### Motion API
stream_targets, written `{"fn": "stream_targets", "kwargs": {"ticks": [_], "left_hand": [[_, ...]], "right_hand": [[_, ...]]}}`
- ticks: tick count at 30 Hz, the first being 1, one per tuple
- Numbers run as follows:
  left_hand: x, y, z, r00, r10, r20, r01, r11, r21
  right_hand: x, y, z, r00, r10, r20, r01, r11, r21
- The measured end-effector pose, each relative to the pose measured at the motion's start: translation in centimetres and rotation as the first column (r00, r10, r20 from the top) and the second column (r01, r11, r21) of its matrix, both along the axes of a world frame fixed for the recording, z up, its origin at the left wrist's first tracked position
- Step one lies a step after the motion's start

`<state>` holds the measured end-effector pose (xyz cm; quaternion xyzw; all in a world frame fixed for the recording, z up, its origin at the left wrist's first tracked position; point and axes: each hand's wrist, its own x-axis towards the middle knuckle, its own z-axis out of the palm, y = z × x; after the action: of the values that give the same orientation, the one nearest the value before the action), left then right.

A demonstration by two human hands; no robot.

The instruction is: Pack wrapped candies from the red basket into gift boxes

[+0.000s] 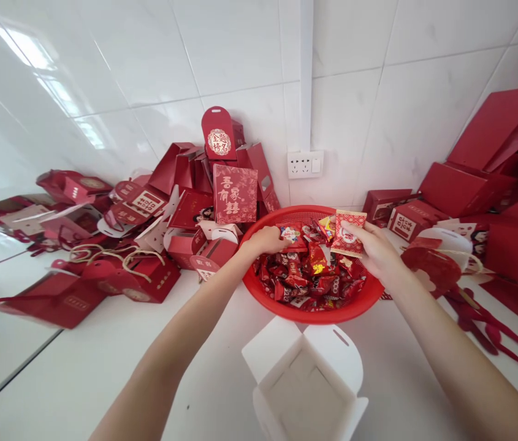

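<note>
White box standing open nearest. Behind it, red basket holding wrapped sweets. Left hand touching sweets, grip cannot be told. Right hand pinching patterned packet over basket's right part: long axis running almost upright, top leaning slightly right, printed face looking toward camera.

A socket panel is mounted on the tiled wall, directly below vertical trunking. Red cartons are piled on the tabletop at left and right.
</note>
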<state>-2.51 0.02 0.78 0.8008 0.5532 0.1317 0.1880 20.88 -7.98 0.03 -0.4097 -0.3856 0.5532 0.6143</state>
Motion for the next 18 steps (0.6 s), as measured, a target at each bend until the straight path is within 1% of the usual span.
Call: {"fn": "stream_targets", "kwargs": {"ticks": [2, 4, 5, 6, 7, 8, 10, 12, 14, 16, 18], "left_hand": [[0.7, -0.1, -0.2, 0.995, -0.097, 0.011, 0.097, 0.993, -0.061], [1.4, -0.2, -0.2, 0.975, -0.205, 0.09, 0.214, 0.971, -0.105], [1.6, -0.2, -0.2, 0.959, -0.244, 0.14, 0.259, 0.961, -0.098], [1.7, -0.1, -0.2, 0.948, -0.261, 0.179, 0.278, 0.958, -0.071], [1.7, 0.0, -0.3, 0.945, -0.258, 0.201, 0.27, 0.962, -0.034], [1.5, 0.2, -0.4, 0.951, -0.233, 0.204, 0.237, 0.972, 0.005], [0.9, 0.8, -0.8, 0.979, -0.13, 0.155, 0.122, 0.991, 0.063], [0.1, 1.3, -1.1, 0.995, -0.025, 0.101, 0.017, 0.996, 0.083], [-0.5, 1.6, -1.3, 0.998, 0.049, 0.042, -0.053, 0.995, 0.086], [-0.7, 1.6, -1.4, 0.997, 0.077, -0.019, -0.076, 0.995, 0.071], [-0.7, 1.3, -1.3, 0.995, 0.06, -0.079, -0.057, 0.997, 0.042]], "right_hand": [[0.0, 0.0, 0.0, 1.0, 0.008, 0.016, -0.009, 1.0, 0.021], [0.0, 0.0, -0.1, 1.0, 0.006, 0.025, -0.008, 0.999, 0.042], [0.0, 0.0, -0.1, 1.0, -0.004, 0.026, 0.003, 0.999, 0.044], [-0.1, 0.0, -0.1, 1.0, -0.018, 0.024, 0.017, 0.999, 0.04], [-0.1, 0.0, -0.1, 0.999, -0.031, 0.021, 0.031, 0.999, 0.032], [-0.1, 0.0, -0.1, 0.999, -0.042, 0.017, 0.042, 0.999, 0.022], [-0.2, 0.0, 0.0, 0.998, -0.055, 0.014, 0.055, 0.998, 0.007], [-0.2, -0.1, 0.1, 0.998, -0.06, 0.015, 0.06, 0.998, -0.006], [-0.3, -0.3, 0.2, 0.998, -0.065, 0.019, 0.066, 0.998, -0.021], [-0.4, -0.4, 0.2, 0.997, -0.07, 0.023, 0.071, 0.997, -0.035], [-0.5, -0.5, 0.3, 0.998, -0.055, 0.034, 0.056, 0.998, -0.03]]}}
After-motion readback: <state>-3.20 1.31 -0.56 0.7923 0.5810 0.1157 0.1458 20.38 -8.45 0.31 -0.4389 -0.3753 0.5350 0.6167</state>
